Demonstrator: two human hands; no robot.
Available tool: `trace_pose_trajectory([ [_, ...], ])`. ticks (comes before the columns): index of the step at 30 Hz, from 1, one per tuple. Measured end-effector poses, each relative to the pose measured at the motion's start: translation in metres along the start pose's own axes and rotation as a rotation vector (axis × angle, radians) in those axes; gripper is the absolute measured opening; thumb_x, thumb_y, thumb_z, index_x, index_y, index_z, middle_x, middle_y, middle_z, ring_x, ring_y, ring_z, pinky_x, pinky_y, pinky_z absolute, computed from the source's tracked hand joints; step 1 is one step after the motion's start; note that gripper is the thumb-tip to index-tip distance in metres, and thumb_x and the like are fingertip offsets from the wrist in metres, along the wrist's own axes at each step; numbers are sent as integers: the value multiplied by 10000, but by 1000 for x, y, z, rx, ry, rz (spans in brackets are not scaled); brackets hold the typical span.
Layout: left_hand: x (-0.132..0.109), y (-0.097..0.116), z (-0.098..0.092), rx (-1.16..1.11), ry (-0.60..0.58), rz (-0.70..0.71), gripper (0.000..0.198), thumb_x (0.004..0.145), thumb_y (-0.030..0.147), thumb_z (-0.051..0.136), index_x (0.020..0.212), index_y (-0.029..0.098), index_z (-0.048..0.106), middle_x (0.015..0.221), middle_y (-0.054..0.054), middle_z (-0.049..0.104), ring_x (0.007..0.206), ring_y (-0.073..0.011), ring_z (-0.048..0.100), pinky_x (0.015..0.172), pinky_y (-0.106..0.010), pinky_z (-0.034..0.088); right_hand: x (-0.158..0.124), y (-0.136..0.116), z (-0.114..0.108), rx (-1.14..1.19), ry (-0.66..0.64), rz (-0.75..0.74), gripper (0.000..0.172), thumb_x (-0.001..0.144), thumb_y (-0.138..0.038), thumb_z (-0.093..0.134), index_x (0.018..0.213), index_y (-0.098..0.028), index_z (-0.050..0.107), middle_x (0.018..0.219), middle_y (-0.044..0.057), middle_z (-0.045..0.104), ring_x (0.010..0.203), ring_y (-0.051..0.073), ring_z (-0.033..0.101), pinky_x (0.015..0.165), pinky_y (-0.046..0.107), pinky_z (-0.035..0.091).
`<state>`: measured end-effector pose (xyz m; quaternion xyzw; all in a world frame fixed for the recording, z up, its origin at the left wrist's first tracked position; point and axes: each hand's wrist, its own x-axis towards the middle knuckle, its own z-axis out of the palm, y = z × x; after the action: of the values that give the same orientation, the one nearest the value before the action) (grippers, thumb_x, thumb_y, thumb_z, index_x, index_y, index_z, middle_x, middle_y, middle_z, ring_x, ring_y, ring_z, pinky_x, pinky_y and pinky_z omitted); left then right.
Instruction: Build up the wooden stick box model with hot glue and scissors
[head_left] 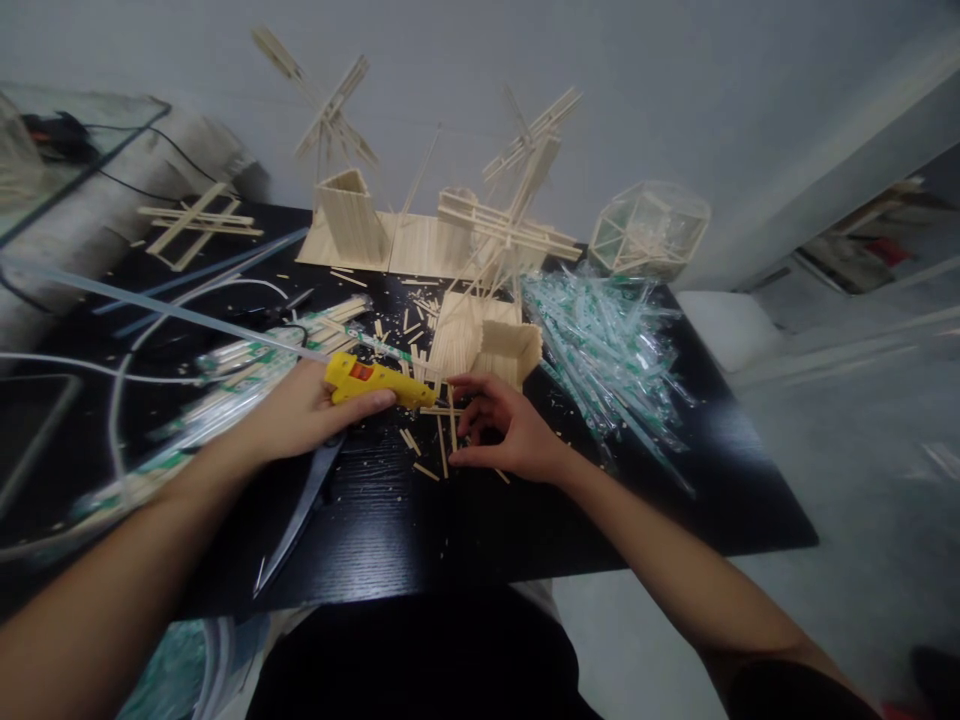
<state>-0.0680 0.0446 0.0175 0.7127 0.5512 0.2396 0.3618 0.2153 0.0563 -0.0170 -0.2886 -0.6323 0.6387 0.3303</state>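
My left hand [304, 408] is wrapped round a yellow hot glue gun [386, 382], with a long pale glue stick [172, 308] running out of its back. The nozzle points right, at a small cross of thin wooden sticks [451, 432]. My right hand [504, 428] pinches the upright stick of that cross between thumb and fingertips. Right behind it lies a wooden piece with a hollow box-like body [510, 345] on a slatted base. Whether the nozzle touches the sticks cannot be made out.
A dark curved tool [300, 515] lies near the front edge of the black table [420, 555]. Wrapped chopsticks [247, 385] lie left, empty wrappers [611, 345] right. Wooden windmill models [352, 215] stand along the back beside a clear faceted container [651, 230]. A white cable [116, 400] loops at left.
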Motion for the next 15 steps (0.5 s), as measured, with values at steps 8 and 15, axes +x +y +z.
trace_pose_trajectory([
  [8, 0, -2, -2, 6, -12, 37, 296, 878, 506, 619, 931, 242, 743, 710, 3, 692, 670, -181, 630, 597, -277, 486, 0, 1, -1, -4, -16, 8, 788, 613, -215, 952, 1298, -288, 570, 1196, 41, 568, 816, 118, 646, 625, 231, 570],
  [15, 1, -3, -1, 1, 6, 59, 290, 889, 503, 619, 860, 230, 711, 663, 11, 660, 645, -174, 609, 563, -263, 457, 0, 2, -1, 8, -29, 10, 789, 607, -180, 953, 1291, -286, 575, 1190, 34, 569, 812, 105, 645, 615, 205, 556],
])
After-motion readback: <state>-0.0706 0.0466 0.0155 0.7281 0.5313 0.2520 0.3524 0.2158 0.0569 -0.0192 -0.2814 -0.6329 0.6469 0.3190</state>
